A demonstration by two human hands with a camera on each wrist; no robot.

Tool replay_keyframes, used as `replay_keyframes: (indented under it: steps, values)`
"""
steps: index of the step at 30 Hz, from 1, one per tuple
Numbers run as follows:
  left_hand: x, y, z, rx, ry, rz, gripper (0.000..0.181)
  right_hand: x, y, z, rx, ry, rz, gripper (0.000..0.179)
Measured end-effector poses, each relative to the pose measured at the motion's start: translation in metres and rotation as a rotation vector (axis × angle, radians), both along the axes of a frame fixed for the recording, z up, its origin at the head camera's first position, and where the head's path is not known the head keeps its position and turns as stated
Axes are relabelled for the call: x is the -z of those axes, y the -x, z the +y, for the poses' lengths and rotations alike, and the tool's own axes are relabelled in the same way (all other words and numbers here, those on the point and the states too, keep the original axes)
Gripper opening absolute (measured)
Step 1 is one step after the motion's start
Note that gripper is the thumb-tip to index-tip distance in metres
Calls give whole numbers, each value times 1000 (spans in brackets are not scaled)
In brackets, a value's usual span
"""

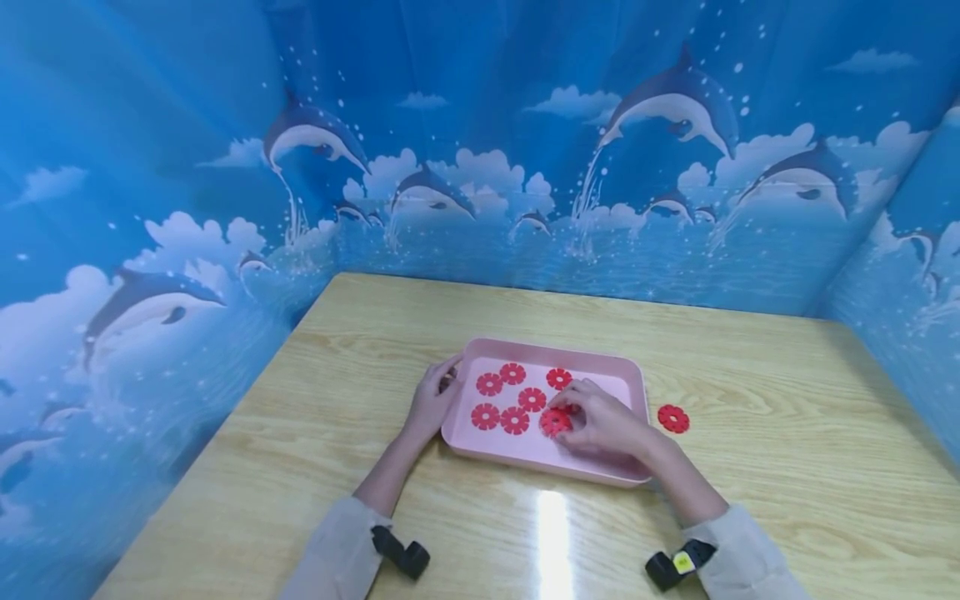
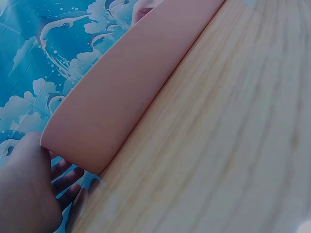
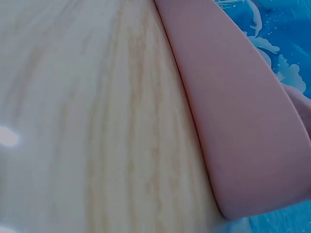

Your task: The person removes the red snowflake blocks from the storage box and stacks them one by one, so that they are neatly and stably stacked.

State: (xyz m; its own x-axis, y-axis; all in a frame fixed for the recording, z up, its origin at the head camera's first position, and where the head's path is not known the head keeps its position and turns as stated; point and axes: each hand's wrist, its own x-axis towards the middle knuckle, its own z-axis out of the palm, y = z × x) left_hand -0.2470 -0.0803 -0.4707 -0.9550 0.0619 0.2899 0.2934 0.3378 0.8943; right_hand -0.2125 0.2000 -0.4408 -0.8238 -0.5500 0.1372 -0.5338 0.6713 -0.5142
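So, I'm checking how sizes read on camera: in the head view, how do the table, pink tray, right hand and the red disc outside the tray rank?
Largest to smallest:
1. Table
2. Pink tray
3. Right hand
4. Red disc outside the tray

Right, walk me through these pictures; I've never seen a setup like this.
No machine here: the work is done bare-handed. The wide picture comes from a head-worn camera; the others, from the black wrist cameras, mostly show the side of the pink, shallow, rectangular tray and the pale wood-grain table. The left hand touches the tray's left end. The right hand appears to pinch a round, red, notched disc. Six more red discs lie in the tray; one lone red disc lies on the table to its right.
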Motion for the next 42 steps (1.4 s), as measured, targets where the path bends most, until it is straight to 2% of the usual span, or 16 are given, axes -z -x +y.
replay_keyframes:
  steps: [11,21,30,37,42]
  values:
    - [1,0,1,5,2,-4,38,-14,-6,14,26,57,24,42]
    - [3,0,1,0,-12,-19,40,-22,-12,34,89,94,-7,39]
    - [6,3,0,7,-22,-21,40,-33,-19,57,197,70,-2,42]
    - [5,3,0,9,-19,-21,40,-36,-25,79,233,44,45,40]
    - [6,3,0,9,-19,-26,41,-38,-30,92,289,33,22,42]
